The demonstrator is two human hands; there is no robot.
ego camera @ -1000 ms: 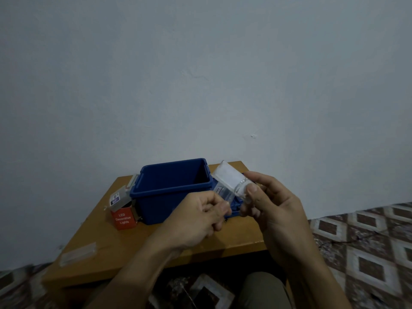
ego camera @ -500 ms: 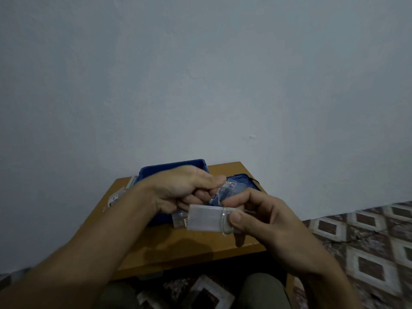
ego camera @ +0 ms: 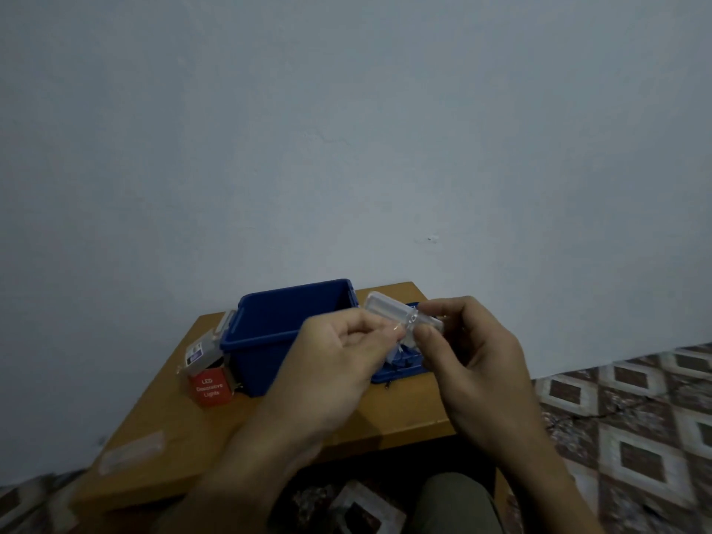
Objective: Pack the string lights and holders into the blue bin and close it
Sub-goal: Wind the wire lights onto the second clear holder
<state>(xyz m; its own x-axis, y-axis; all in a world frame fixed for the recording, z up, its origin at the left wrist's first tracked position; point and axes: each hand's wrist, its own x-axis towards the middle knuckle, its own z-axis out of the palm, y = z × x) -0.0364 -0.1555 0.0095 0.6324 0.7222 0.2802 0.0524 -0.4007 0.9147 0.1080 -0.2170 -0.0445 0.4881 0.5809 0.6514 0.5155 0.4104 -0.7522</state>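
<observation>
Bearing the blue bin [ego camera: 269,352], wooden table [ego camera: 185,414] fronts pale wall [ego camera: 346,148].

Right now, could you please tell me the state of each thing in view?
Blue bin, open, upright.
Blue lid, off, lying beside the bin.
Clear holder, held up over the lid.
Left-hand grip, pinching the holder.
Right-hand grip, pinching the holder.
Red lights box, standing, top seemingly open.
Second clear holder, lying flat, untouched.
</observation>
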